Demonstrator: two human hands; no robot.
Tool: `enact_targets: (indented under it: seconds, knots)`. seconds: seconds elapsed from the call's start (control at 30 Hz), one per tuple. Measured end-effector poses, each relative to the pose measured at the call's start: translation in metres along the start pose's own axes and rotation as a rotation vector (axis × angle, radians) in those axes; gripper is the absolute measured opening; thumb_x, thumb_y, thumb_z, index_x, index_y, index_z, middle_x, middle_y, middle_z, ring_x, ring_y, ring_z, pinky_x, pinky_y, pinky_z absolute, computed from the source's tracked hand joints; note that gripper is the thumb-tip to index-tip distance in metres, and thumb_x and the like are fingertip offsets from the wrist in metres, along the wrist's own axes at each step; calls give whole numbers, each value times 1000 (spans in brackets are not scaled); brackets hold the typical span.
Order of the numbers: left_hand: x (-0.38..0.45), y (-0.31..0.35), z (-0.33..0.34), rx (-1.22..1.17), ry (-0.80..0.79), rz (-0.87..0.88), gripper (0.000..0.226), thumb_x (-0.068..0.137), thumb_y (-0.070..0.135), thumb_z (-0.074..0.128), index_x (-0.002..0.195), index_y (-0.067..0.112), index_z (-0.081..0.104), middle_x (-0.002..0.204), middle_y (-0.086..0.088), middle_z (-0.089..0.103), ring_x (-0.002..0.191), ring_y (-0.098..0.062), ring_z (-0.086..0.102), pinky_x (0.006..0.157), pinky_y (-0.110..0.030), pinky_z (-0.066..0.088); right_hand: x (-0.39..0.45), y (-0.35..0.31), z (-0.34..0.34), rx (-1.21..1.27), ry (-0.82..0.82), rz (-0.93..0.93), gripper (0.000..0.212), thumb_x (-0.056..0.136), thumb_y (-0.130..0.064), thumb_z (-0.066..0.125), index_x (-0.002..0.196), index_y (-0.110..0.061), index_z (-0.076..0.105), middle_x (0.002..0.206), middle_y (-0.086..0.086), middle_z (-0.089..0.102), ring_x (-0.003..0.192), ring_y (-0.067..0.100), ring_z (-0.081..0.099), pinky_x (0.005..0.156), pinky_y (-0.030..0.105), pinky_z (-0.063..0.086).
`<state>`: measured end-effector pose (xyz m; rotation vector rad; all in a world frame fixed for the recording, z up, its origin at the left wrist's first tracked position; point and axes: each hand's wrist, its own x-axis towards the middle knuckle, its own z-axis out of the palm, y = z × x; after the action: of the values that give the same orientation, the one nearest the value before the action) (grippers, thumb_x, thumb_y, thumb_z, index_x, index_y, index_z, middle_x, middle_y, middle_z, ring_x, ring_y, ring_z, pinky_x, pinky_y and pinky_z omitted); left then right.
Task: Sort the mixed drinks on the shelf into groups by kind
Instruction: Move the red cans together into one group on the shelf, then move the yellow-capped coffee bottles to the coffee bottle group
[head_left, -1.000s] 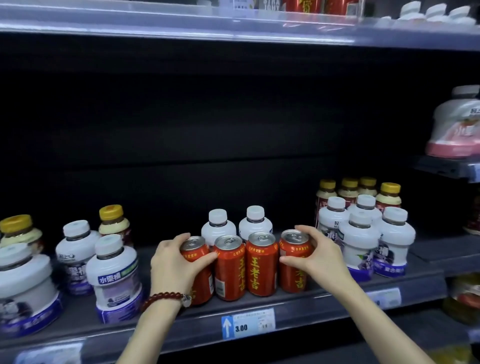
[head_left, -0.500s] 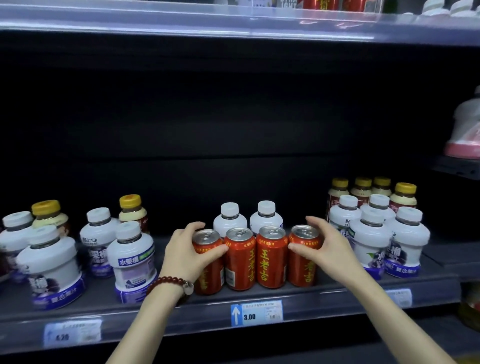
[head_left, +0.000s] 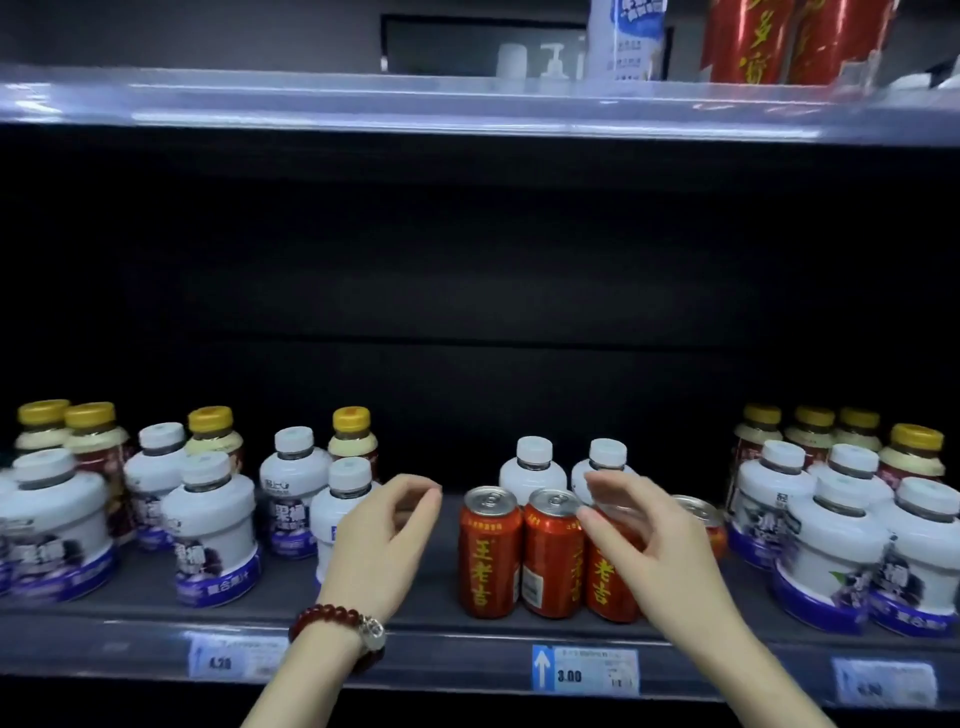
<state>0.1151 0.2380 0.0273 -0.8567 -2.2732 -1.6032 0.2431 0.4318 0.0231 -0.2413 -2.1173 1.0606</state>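
A row of red cans (head_left: 524, 553) is seen at the lower centre of the frame, standing upright and touching one another near the front edge of the shelf (head_left: 156, 618). The left hand (head_left: 379, 540) is held just left of the row, apart from the nearest can, with its fingers loosely curled and nothing gripped; a red bead bracelet (head_left: 332, 621) is worn on that wrist. The right hand (head_left: 654, 551) is raised in front of the right part of the row, its fingers spread and open. Two cans are partly hidden behind it, and because the hand is blurred, contact with them cannot be told for sure.

Behind the cans, two white-capped bottles (head_left: 532, 467) are placed side by side. At the lower left of the frame, white-capped bottles are mixed with yellow-capped bottles (head_left: 352, 434). At the lower right, a further cluster is seen, with white-capped ones in front and yellow-capped ones behind. Price tags (head_left: 587, 670) are fixed along the shelf's front rail. At the upper right of the frame, large red cans (head_left: 753, 41) are seen on the upper shelf (head_left: 311, 104).
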Motion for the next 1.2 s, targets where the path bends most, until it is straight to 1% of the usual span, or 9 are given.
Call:
enact_targets:
  seconds: [0.1, 0.2, 0.47, 0.63, 0.8, 0.9, 1.0, 1.13, 1.2]
  knots:
    - [-5, -3, -10, 1, -13, -18, 11, 88, 21, 58, 84, 25, 68, 72, 13, 68, 67, 10, 60, 61, -4, 41, -3, -12, 29, 89, -64, -8, 25, 84, -21, 72, 106, -32, 68, 105, -16, 71, 105, -4, 64, 93, 21, 51]
    - [-8, -13, -27, 23, -9, -27, 12, 86, 21, 60, 82, 25, 70, 83, 14, 72, 81, 7, 62, 67, -3, 42, -4, -23, 63, 141, -151, -41, 25, 84, -15, 72, 104, -30, 70, 107, -19, 70, 103, -2, 66, 92, 18, 52]
    - [0, -44, -87, 69, 42, -63, 11, 86, 17, 61, 85, 23, 70, 82, 11, 72, 83, 4, 63, 67, -6, 45, 10, -54, 146, 219, -266, -73, 23, 85, -14, 71, 104, -26, 70, 104, -8, 72, 100, 1, 67, 88, 22, 55]
    - [32, -64, -141, 190, 205, -71, 8, 85, 18, 63, 89, 18, 70, 86, 10, 70, 80, 3, 62, 63, -1, 44, 39, -85, 180, 240, -215, -94, 18, 86, -14, 69, 103, -20, 72, 101, -7, 73, 95, 0, 68, 82, 15, 53]
    - [95, -89, -189, 263, 371, -97, 23, 82, 13, 65, 104, 7, 67, 96, -7, 70, 94, -21, 65, 84, -31, 51, 88, -105, 204, 206, -49, -29, 19, 84, -14, 70, 103, -17, 71, 98, -7, 72, 88, 2, 68, 79, 16, 53]
    - [129, -106, -195, 359, 243, -201, 47, 81, 22, 68, 124, 7, 58, 122, -12, 65, 114, -26, 59, 94, -34, 45, 115, -103, 217, 84, -63, 81, 34, 82, -18, 72, 115, -16, 66, 104, -4, 67, 96, 8, 63, 83, 21, 48]
    - [147, -122, -190, 334, 106, -282, 64, 77, 33, 72, 133, 9, 50, 130, -12, 60, 119, -25, 57, 98, -34, 44, 133, -96, 227, 5, -121, 198, 52, 80, -24, 75, 127, -13, 58, 119, 4, 63, 112, 18, 59, 85, 24, 42]
    - [155, -140, -189, 149, -27, -352, 69, 70, 37, 79, 129, 10, 53, 121, -8, 65, 113, -23, 61, 96, -32, 48, 143, -85, 235, -45, -162, 323, 70, 72, -30, 82, 133, -11, 53, 126, 8, 62, 115, 22, 59, 88, 28, 47]
    - [156, -150, -187, 147, -101, -357, 48, 67, 35, 81, 107, 15, 63, 104, -5, 72, 100, -20, 67, 93, -35, 52, 143, -81, 237, -51, -217, 377, 67, 68, -28, 85, 126, -11, 58, 119, 7, 66, 108, 21, 63, 86, 30, 50]
